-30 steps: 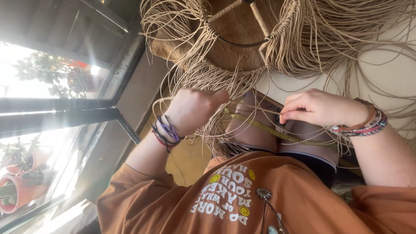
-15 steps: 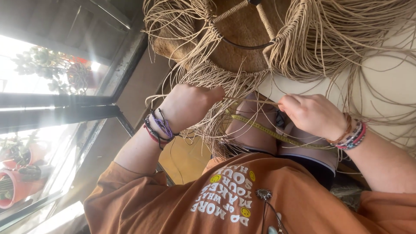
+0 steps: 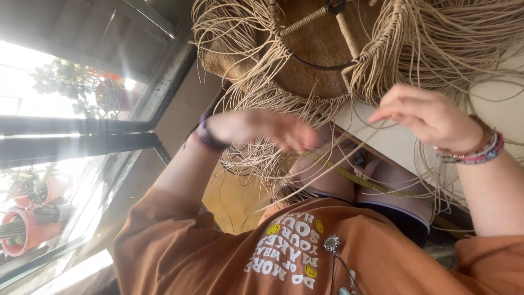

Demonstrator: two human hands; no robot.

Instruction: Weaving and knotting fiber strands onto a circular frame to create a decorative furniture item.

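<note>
Cords: tan macramé strands hanging from a ring. Left hand, below ring, blurred; fingers' state unclear. Right hand, right of ring, fingers loosely curled, pinching strands. Best practice: keep strands separated, tension even.

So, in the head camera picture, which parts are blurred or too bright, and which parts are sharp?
In the head view, the left hand is smeared by motion blur, while the right hand is fairly sharp. The window at the left is overexposed, with glare washing out the plants and the red pots. The tan cords and the orange shirt are evenly lit and clear.
</note>
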